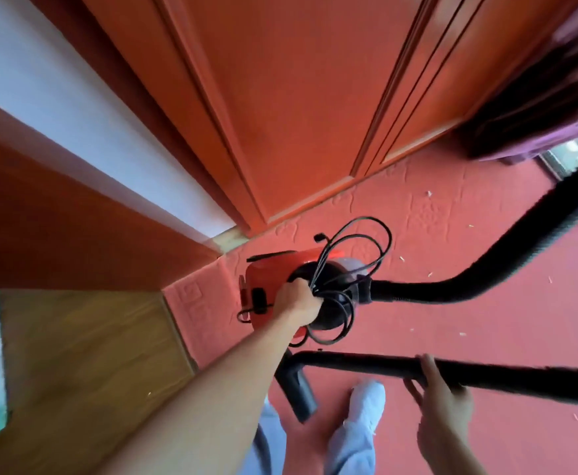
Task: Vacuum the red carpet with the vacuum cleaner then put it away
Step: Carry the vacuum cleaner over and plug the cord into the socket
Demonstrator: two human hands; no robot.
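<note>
The red and black vacuum cleaner (267, 279) hangs just above the red carpet (452, 303) near the corner by the door. My left hand (297, 305) grips its top handle together with a bundle of black power cord (356, 241). A black ribbed hose (486, 269) runs from the body up to the right. My right hand (441, 402) holds the black wand (349, 363), fingers curled over it; the wand lies level and bends down to a grey nozzle end (299, 395).
An orange wooden door (297, 97) and its frame stand straight ahead. A white wall strip (57, 97) and a wooden cabinet (75, 371) are on the left. Dark purple furniture (537, 97) sits top right. Small white scraps dot the carpet. My feet (366, 402) are below.
</note>
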